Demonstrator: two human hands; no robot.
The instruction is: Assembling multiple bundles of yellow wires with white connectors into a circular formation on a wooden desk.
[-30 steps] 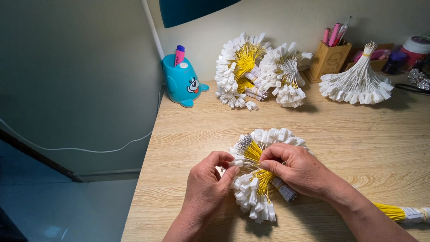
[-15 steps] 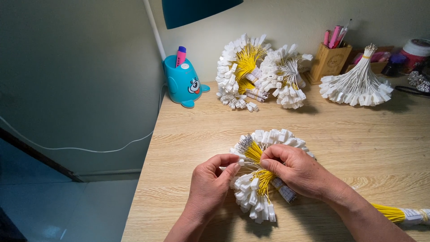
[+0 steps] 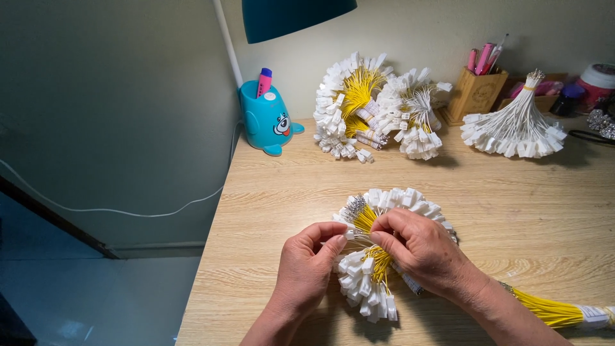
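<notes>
Left hand pinches one white plug | right hand grips yellow wire bundle | near desk edge

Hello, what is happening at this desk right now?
A person works with both hands on a bundle of yellow wires with white plugs, lying on the desk. The left hand pinches one white plug; the right hand grips the bundle. More bundles lie at the back, beside a blue pen holder.
</notes>
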